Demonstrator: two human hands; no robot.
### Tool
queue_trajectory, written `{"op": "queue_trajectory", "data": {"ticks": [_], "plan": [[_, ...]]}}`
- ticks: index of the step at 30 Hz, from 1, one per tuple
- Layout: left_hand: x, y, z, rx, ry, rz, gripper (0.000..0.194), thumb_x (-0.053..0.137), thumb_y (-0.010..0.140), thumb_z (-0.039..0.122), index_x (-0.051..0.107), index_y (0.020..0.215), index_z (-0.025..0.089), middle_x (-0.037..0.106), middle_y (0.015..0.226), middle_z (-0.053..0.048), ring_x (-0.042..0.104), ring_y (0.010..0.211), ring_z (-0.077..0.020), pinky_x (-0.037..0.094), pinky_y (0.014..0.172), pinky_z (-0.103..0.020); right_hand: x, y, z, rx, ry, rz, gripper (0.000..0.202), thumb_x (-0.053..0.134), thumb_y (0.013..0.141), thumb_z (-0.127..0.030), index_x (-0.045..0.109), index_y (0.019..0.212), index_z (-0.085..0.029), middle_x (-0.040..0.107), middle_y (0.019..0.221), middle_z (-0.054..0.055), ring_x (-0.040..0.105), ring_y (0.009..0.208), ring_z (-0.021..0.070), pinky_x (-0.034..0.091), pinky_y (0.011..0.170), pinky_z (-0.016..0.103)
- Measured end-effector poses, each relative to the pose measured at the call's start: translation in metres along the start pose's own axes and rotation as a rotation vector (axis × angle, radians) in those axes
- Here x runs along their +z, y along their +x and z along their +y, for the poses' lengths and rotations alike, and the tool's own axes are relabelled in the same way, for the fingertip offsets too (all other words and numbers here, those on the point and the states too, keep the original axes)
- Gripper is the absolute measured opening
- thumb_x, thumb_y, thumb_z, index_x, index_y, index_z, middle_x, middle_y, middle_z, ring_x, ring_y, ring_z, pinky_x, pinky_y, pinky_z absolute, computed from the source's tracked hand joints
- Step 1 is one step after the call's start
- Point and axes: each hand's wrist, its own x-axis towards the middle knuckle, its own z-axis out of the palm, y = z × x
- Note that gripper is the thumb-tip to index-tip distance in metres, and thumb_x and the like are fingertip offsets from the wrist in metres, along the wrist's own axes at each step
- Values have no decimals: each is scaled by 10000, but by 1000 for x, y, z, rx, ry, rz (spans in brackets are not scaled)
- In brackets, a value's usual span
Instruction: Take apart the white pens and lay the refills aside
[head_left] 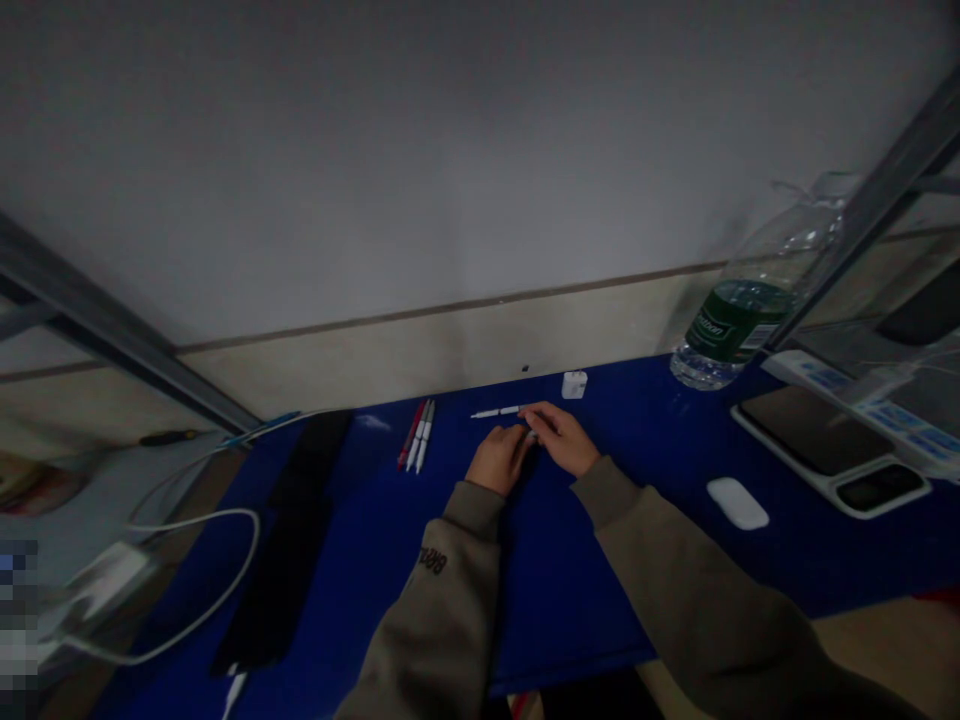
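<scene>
My left hand (498,459) and my right hand (564,440) meet over the blue tabletop, with the fingers of both drawn together. A small whitish bit shows at their fingertips; most of it is covered, so its kind is unclear. Just beyond the hands lies a white pen (495,412), its right end close to my right fingertips. Left of my left hand, several pens rest side by side: a red pen (411,436) and white pens (424,438) next to it.
A white charger plug (574,385) stands near the wall. A large water bottle (739,315) leans at the back right. Right of my arms are a white oval case (738,503) and a kitchen scale (817,430). On the left lie a black flat object (274,580) and a white cable (255,550).
</scene>
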Motion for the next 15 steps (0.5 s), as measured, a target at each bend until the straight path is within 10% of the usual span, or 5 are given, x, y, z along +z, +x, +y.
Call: {"op": "queue_trajectory", "data": {"ticks": [15], "plan": [[-5, -2, 6, -174, 169, -13, 370, 309, 950, 485, 579, 1098, 280, 652, 862, -38, 621, 794, -172, 428, 618, -234, 0, 1, 8, 84, 56, 43, 348, 474, 859, -456, 578, 1070, -199, 423, 523, -53, 355, 465, 81, 264, 457, 212]]}}
